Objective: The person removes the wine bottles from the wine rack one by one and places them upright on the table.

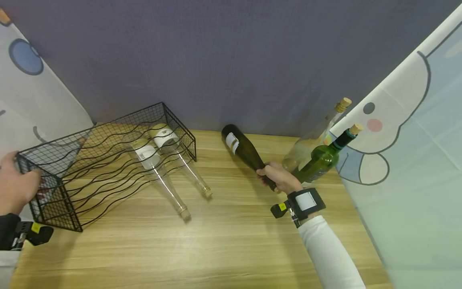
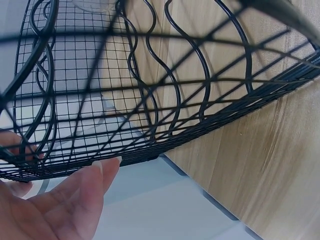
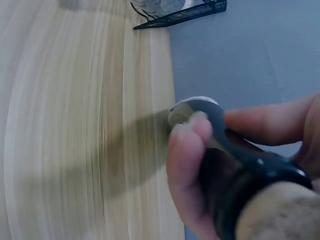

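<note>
A black wire wine rack [image 1: 68, 200] with wavy bars lies at the left. My left hand [image 1: 18, 182] grips its left end; in the left wrist view the fingers [image 2: 90, 195] are at the mesh. Two clear corked bottles, one left [image 1: 160, 180] and one right [image 1: 185, 166], rest in the rack, necks toward me. My right hand [image 1: 279, 176] holds a dark wine bottle [image 1: 247, 150] by its neck, the bottle tilted with its base away from me. In the right wrist view, fingers curl round the bottle neck [image 3: 250, 170], its cork end nearest the camera.
Right of the dark bottle stand a green corked bottle [image 1: 321, 160] and a clear corked bottle [image 1: 306, 146]. The wooden table [image 1: 202, 249] meets a grey panel [image 1: 223, 68] at the back. Cartoon-printed sheets [image 1: 404, 200] flank both sides.
</note>
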The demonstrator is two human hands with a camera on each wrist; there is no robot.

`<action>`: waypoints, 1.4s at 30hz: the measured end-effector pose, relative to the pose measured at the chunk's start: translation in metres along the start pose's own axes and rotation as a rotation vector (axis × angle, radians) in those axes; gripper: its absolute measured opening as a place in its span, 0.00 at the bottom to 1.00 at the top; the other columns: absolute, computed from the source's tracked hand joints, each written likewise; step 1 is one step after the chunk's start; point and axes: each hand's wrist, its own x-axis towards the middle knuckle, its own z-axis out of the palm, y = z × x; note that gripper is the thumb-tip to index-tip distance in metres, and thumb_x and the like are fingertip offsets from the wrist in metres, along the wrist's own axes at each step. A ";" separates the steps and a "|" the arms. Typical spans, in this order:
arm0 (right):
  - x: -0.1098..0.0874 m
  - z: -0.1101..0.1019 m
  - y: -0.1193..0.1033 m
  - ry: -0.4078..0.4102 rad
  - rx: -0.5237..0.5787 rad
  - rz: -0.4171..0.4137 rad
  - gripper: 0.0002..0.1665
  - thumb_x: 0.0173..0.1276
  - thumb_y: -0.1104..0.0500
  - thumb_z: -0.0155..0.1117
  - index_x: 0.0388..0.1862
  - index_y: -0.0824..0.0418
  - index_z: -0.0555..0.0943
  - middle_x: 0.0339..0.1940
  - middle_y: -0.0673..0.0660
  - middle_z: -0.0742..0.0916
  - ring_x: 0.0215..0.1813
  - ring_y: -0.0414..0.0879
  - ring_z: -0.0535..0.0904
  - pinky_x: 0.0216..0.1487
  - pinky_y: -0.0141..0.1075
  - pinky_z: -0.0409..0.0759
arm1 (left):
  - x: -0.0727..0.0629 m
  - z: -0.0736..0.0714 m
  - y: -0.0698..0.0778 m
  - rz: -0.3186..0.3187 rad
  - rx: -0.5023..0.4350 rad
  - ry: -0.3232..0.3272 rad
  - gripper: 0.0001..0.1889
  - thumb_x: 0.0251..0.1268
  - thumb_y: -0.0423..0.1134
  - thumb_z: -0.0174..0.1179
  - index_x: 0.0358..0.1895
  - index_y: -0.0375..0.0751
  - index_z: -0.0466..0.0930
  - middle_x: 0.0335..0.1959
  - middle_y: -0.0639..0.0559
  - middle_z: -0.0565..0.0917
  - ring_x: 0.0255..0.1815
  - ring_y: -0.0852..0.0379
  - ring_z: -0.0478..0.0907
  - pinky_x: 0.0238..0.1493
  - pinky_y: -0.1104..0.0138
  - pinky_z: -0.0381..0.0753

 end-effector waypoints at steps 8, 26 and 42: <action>-0.005 0.002 0.004 -0.087 -0.097 -0.016 0.25 0.79 0.53 0.48 0.67 0.66 0.65 0.42 0.57 0.78 0.26 0.44 0.77 0.29 0.33 0.79 | 0.004 0.003 -0.005 0.072 -0.035 0.027 0.38 0.67 0.30 0.32 0.77 0.31 0.27 0.54 0.10 0.64 0.24 0.36 0.78 0.25 0.48 0.84; -0.014 0.008 -0.021 0.149 -0.092 -0.167 0.37 0.64 0.67 0.58 0.73 0.67 0.65 0.55 0.67 0.81 0.39 0.47 0.82 0.42 0.36 0.84 | 0.002 0.002 -0.002 0.069 -0.020 0.053 0.37 0.67 0.31 0.33 0.77 0.29 0.29 0.57 0.12 0.63 0.33 0.29 0.78 0.32 0.45 0.85; -0.012 -0.004 -0.031 0.513 0.417 -0.440 0.16 0.69 0.61 0.64 0.52 0.67 0.80 0.31 0.51 0.86 0.31 0.40 0.88 0.35 0.30 0.87 | -0.003 0.000 0.004 0.052 -0.013 0.064 0.37 0.67 0.30 0.33 0.77 0.28 0.31 0.54 0.12 0.65 0.28 0.33 0.75 0.28 0.46 0.85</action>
